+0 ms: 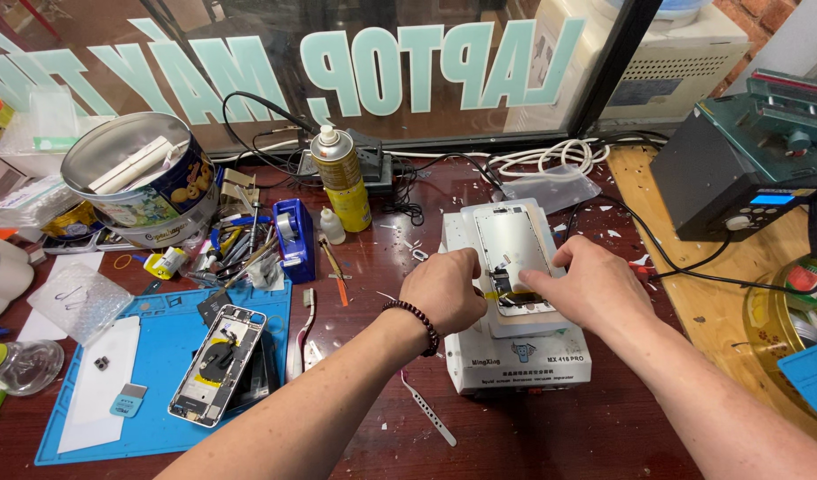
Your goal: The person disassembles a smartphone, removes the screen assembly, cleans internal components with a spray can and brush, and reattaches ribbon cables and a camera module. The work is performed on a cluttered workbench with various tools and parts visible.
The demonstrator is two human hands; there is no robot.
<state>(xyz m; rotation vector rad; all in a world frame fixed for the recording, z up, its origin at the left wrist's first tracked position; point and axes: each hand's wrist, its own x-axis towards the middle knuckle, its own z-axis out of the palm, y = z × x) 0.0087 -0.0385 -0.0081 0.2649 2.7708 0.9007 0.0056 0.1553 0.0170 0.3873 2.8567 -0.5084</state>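
Pressing phone screen, both hands (perhaps pinching)

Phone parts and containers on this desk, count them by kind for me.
Hands: 2, left hand and right hand, both on the phone screen
Phone screens: 1
Opened phones: 1, opened phone
Spray cans: 1, spray can
Round tins: 1, round tin
Total: 6

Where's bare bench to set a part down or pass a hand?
Free: dark table in front of the white heating station, and the wooden board right of it. Crowded: the tool pile behind the blue mat, around the cookie tin.
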